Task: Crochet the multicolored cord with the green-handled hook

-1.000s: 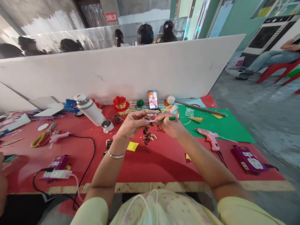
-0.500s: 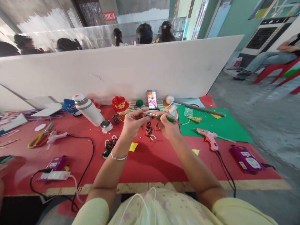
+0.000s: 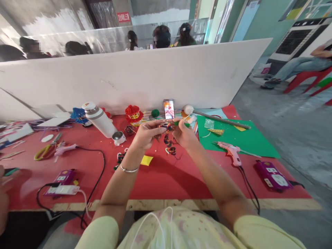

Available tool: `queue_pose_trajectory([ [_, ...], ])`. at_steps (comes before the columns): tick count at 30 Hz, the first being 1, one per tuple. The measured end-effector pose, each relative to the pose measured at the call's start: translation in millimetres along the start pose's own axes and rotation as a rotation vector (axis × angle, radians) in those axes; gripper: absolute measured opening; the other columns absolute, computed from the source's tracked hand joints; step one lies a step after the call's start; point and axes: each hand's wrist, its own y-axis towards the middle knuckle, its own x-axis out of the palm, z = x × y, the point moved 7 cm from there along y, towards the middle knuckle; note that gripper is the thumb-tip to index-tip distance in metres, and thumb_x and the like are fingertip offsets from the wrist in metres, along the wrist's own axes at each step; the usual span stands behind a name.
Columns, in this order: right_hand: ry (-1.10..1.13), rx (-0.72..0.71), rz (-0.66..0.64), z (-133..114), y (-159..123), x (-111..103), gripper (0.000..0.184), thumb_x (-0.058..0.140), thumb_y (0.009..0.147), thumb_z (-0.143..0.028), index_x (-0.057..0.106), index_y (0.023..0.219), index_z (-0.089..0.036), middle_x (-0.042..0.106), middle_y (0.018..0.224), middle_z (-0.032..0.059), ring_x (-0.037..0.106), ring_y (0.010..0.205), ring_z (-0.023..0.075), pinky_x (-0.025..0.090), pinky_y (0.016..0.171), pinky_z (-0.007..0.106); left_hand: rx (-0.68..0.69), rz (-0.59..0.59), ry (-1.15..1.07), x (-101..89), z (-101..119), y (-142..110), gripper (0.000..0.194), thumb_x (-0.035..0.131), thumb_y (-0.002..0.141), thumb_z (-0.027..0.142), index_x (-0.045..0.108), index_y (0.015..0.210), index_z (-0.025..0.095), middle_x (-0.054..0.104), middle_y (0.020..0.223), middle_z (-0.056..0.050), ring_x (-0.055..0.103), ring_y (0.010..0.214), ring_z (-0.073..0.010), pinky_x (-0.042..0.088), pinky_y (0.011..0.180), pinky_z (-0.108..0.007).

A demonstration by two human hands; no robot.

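Note:
My left hand (image 3: 146,135) pinches the upper end of a dark, multicoloured crocheted yarn strip (image 3: 169,143), which hangs in curls below my fingers. My right hand (image 3: 186,135) is closed around a crochet hook (image 3: 184,124) with a green handle. Its tip is at the yarn and partly hidden by my fingers. Both hands are close together above the red table cover, in front of a propped-up phone (image 3: 169,109) with a lit screen. To the left of the phone lie a dark ball of yarn (image 3: 129,130) and a small green ball (image 3: 155,113).
A white thermos (image 3: 100,121) and its metal cup (image 3: 118,137) stand left. Scissors (image 3: 46,150) and a pink glue gun (image 3: 64,149) lie beyond. Another glue gun (image 3: 230,152) and a purple power socket (image 3: 273,176) are right. A white partition (image 3: 155,76) closes the back.
My right hand and the hook have shifted left and slightly away from me, closer to my left hand. The hanging yarn strip has swung to the right, and the view has shifted slightly.

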Motion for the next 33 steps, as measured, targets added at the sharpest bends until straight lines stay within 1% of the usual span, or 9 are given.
queue_pose_trajectory([
  [5,-0.055,0.127,-0.292,-10.2,24.3,-4.1,0.043,0.088,0.076,-0.069,0.083,0.084,-0.027,0.084,0.089,0.0016,0.079,0.088,0.0187,0.066,0.085,0.036,-0.031,-0.093,0.080,-1.4,2.7,0.0,0.038,0.098,0.063,0.024,0.091,0.100,0.018,0.080,0.078,-0.006,0.063,0.057,-0.0089,0.051,0.052,-0.021],
  [11,-0.278,0.107,-0.481,-38.2,32.6,1.3,0.047,0.083,0.079,-0.072,0.085,0.084,-0.025,0.085,0.085,0.0048,0.081,0.089,0.0226,0.066,0.090,0.042,0.010,-0.089,0.162,2.0,8.6,-2.6,0.034,0.097,0.063,0.025,0.091,0.096,0.018,0.080,0.074,-0.007,0.060,0.055,-0.0098,0.050,0.050,-0.023],
  [15,-0.465,0.075,-0.649,-62.0,34.4,9.6,0.040,0.077,0.090,-0.063,0.088,0.092,-0.024,0.088,0.097,0.0054,0.081,0.097,0.0217,0.064,0.095,0.039,0.051,-0.083,0.248,8.1,16.6,-5.7,0.030,0.096,0.063,0.024,0.091,0.093,0.018,0.081,0.075,-0.008,0.064,0.059,-0.0132,0.052,0.052,-0.026],
  [19,-0.662,0.069,-0.755,-81.5,35.9,19.7,0.033,0.082,0.089,-0.054,0.089,0.094,-0.022,0.088,0.097,0.0060,0.079,0.092,0.0212,0.061,0.085,0.034,0.165,-0.036,0.386,9.2,22.0,-6.2,0.022,0.092,0.066,0.022,0.091,0.088,0.019,0.082,0.079,-0.007,0.070,0.069,-0.0187,0.056,0.060,-0.029],
  [22,-0.786,-0.010,-0.715,-93.6,34.3,27.6,0.027,0.086,0.086,-0.049,0.089,0.094,-0.024,0.088,0.093,0.0041,0.077,0.084,0.0201,0.059,0.079,0.034,0.271,0.032,0.518,3.5,21.0,-5.4,0.020,0.088,0.069,0.022,0.091,0.089,0.019,0.082,0.079,-0.005,0.070,0.069,-0.0189,0.054,0.061,-0.029],
  [26,-0.985,-0.323,-0.675,-100.2,15.3,42.9,0.015,0.082,0.092,-0.045,0.087,0.094,-0.031,0.087,0.091,0.0006,0.072,0.085,0.0218,0.057,0.088,0.042,0.331,0.166,0.604,-6.9,18.6,-4.6,0.018,0.087,0.072,0.024,0.090,0.089,0.018,0.079,0.073,-0.002,0.069,0.068,-0.0190,0.050,0.060,-0.027],
  [28,-1.091,-0.493,-0.636,-94.2,-0.4,46.5,0.012,0.081,0.093,-0.044,0.086,0.099,-0.035,0.088,0.101,-0.0005,0.071,0.093,0.0247,0.053,0.099,0.050,0.330,0.227,0.539,-9.8,20.2,-5.1,0.019,0.089,0.069,0.024,0.090,0.087,0.017,0.078,0.073,-0.002,0.068,0.068,-0.0182,0.050,0.061,-0.027],
  [30,-1.159,-0.599,-0.521,-84.2,-14.4,42.7,0.015,0.082,0.092,-0.043,0.084,0.106,-0.039,0.088,0.116,-0.0016,0.071,0.104,0.0277,0.050,0.106,0.055,0.283,0.230,0.381,-9.1,20.1,-4.7,0.024,0.093,0.065,0.024,0.089,0.089,0.017,0.078,0.073,-0.002,0.066,0.064,-0.0154,0.050,0.059,-0.026],
  [33,-1.172,-0.670,-0.343,-70.0,-31.0,31.4,0.019,0.080,0.095,-0.039,0.082,0.113,-0.045,0.085,0.127,-0.0047,0.071,0.114,0.0285,0.050,0.107,0.055,0.099,0.095,0.097,-0.3,13.1,-2.6,0.032,0.098,0.061,0.027,0.089,0.089,0.016,0.076,0.069,-0.003,0.063,0.055,-0.0114,0.050,0.054,-0.024],
])
